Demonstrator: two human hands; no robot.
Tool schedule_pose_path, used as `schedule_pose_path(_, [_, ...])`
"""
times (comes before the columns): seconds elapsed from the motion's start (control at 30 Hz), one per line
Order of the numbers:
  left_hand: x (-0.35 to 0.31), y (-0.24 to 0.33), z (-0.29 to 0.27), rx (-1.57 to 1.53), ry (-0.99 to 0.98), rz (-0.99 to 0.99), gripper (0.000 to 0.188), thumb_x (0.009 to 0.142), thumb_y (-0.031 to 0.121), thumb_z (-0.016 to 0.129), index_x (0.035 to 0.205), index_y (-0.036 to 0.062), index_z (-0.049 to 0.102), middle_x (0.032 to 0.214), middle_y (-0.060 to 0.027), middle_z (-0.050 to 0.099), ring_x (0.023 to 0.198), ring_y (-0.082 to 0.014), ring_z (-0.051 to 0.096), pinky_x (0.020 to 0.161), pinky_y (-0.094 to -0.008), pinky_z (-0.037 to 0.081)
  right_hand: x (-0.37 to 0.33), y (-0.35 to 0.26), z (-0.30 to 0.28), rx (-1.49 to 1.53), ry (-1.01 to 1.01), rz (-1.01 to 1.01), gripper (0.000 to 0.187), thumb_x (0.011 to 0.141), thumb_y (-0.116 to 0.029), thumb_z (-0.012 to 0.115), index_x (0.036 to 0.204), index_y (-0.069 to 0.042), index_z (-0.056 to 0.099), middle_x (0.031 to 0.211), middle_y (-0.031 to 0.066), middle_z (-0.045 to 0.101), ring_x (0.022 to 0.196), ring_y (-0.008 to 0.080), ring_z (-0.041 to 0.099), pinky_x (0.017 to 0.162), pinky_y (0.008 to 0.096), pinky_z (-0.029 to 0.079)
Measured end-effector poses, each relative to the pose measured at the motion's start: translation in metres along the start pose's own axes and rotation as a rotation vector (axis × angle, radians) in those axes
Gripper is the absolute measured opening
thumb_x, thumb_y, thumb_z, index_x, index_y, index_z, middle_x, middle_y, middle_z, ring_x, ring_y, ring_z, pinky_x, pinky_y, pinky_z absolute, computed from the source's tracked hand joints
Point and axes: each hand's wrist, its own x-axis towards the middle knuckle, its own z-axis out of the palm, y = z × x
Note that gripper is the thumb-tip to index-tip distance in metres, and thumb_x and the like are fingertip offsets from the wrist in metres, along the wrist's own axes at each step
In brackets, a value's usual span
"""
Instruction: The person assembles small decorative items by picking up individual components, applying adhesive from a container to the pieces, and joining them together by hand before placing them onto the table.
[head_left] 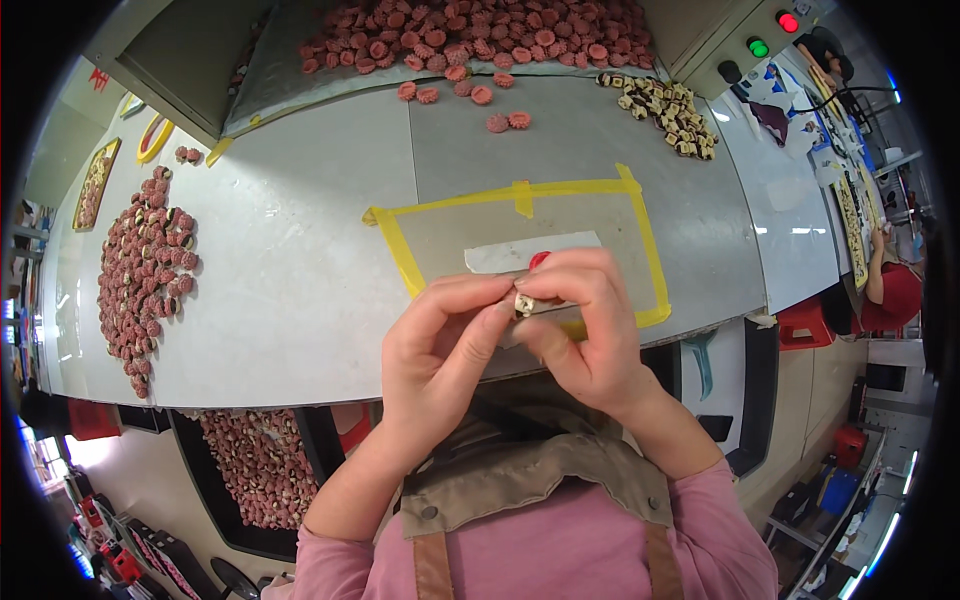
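Observation:
Between my fingertips, above the near edge of the table, sits a small cream-and-dark-brown block [524, 304]. My left hand [430, 345] pinches it with thumb and index finger. My right hand [598, 335] is curled around its other side, the index fingertip against the block and the thumb slightly blurred just below. A small bright red thing [540, 260] shows behind the right fingers; its kind is hard to make out. Beneath the hands lies a white strip [490, 258] inside a yellow tape outline [450, 203] on the grey table.
Red scalloped cups [450, 35] are heaped at the back, a few loose in front. Similar cream-and-brown blocks [675, 115] lie at the back right. Filled raspberry-like pieces [145, 275] spread at the left; more fill a black tray [318, 465] below. Another person [890, 290] sits far right.

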Motion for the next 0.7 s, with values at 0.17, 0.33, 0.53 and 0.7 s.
schedule_pose_path(0.17, [0.003, 0.007, -0.003, -0.167, -0.053, -0.118, 0.042, 0.094, 0.002, 0.058, 0.134, 0.0005, 0.043, 0.115, -0.0128, 0.061, 0.104, -0.0161, 0.061, 0.09, -0.0281, 0.05, 0.003, -0.001, -0.01, 0.109, -0.094, 0.06, 0.03, 0.089, -0.019, 0.066, 0.115, -0.005, 0.058, 0.114, 0.0117, 0.055, 0.105, 0.0257, 0.056, 0.088, 0.0329, 0.048])
schedule_pose_path(0.33, [0.005, 0.003, 0.005, -0.281, -0.031, -0.088, 0.05, 0.092, 0.003, 0.062, 0.137, 0.0009, 0.04, 0.112, -0.0128, 0.062, 0.105, -0.0159, 0.061, 0.089, -0.0283, 0.051, -0.001, 0.004, -0.007, 0.192, -0.132, 0.142, 0.029, 0.085, -0.009, 0.069, 0.112, -0.006, 0.06, 0.113, 0.0116, 0.054, 0.106, 0.0251, 0.055, 0.087, 0.0336, 0.049])
schedule_pose_path(0.53, [0.011, 0.006, 0.011, -0.012, -0.037, -0.139, 0.057, 0.083, 0.002, 0.071, 0.133, 0.0007, 0.044, 0.104, -0.0121, 0.065, 0.095, -0.0164, 0.065, 0.084, -0.0296, 0.054, -0.003, 0.007, -0.003, 0.007, -0.044, 0.02, 0.035, 0.076, 0.005, 0.068, 0.108, -0.005, 0.059, 0.11, 0.0106, 0.055, 0.103, 0.0275, 0.056, 0.085, 0.0358, 0.051])
schedule_pose_path(0.7, [0.02, 0.021, -0.012, 0.825, -0.094, 0.163, 0.039, 0.082, -0.001, 0.068, 0.119, 0.0033, 0.058, 0.104, -0.0128, 0.066, 0.097, -0.0227, 0.064, 0.087, -0.034, 0.051, 0.015, 0.015, -0.047, -0.11, -0.168, 0.022, 0.036, 0.079, -0.006, 0.072, 0.113, -0.006, 0.059, 0.114, 0.0112, 0.056, 0.107, 0.0295, 0.056, 0.09, 0.037, 0.047])
